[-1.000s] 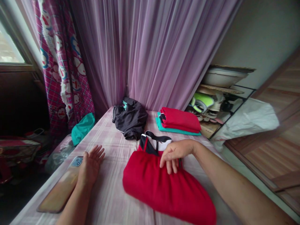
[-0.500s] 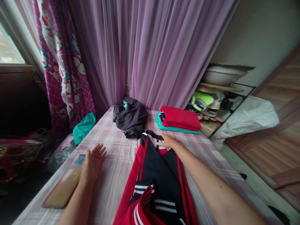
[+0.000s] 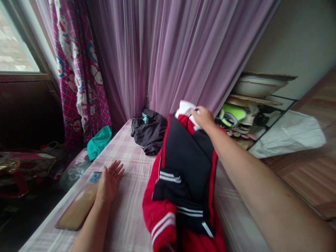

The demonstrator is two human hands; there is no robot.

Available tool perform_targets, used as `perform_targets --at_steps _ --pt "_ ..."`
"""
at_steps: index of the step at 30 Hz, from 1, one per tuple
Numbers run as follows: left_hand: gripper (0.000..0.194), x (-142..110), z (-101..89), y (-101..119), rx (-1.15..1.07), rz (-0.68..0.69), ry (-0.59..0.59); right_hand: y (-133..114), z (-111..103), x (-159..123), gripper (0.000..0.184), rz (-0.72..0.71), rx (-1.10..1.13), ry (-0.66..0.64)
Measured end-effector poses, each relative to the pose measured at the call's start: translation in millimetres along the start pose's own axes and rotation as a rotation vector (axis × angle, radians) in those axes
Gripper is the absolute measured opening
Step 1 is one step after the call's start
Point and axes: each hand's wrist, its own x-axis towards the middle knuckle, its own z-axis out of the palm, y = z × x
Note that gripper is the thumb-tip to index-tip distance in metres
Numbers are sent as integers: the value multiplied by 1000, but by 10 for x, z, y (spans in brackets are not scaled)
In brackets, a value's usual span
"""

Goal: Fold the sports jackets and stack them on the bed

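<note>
My right hand [image 3: 201, 118] is closed on the collar end of a red and black garment with white stripes [image 3: 183, 175], holding it up off the bed so that it hangs down toward me. My left hand [image 3: 110, 180] lies flat and open on the pink checked bed sheet [image 3: 126, 217], fingers spread, beside a phone [image 3: 80, 203] that rests near the bed's left edge. A crumpled black garment [image 3: 150, 131] sits at the far end of the bed by the curtain.
Purple curtains [image 3: 168, 52] hang behind the bed, and a patterned pink curtain [image 3: 78, 73] hangs by the window. A teal cloth [image 3: 98, 141] lies off the bed's left side. A rack with shoes [image 3: 244, 119] and a white bag [image 3: 286, 134] stand at the right.
The red garment was lying folded, then spread open, and my right hand has now lifted its collar end up off the bed. My left hand stayed flat on the sheet.
</note>
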Motion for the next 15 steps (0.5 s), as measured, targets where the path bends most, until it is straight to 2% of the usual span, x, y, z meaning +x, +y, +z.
perform_targets --at_steps 1,2,3,4,5,6,9,10,11,12,13,14,15 --pt "57 -2 0 5 4 -1 -3 -42 -135 82 51 89 -14 147" --pt "57 -5 2 10 7 -4 -5 -88 -246 110 51 141 -25 229" --pt "57 -8 4 14 7 -7 -6 -135 -329 77 49 150 -27 246" --pt "57 -11 8 18 3 -10 -6 -179 -384 -19 44 114 -24 167" --pt "58 -15 11 21 -4 -12 -3 -216 -413 -173 39 43 -19 -6" --pt "58 -18 14 22 -11 -13 0 -245 -421 -376 32 -45 -10 -248" --pt "58 -23 16 13 -16 -7 1 -278 -364 -1110 19 -255 55 -1056" --pt "59 -22 14 7 -12 -6 -2 -278 -329 -1324 16 -305 93 -1281" --pt "59 -20 11 1 -9 -5 -7 -279 -291 -1484 12 -334 133 -1453" --pt "60 -18 8 -5 -5 -6 -10 -287 -248 -1573 9 -354 153 -1543" --pt "60 -15 6 -9 -3 -6 -11 -307 -204 -1580 7 -357 153 -1552" --pt "60 -13 5 -11 -3 -5 -11 -344 -162 -1502 6 -342 141 -1489" --pt "60 -12 4 -11 -5 -7 -10 -400 -131 -1344 7 -313 119 -1350"
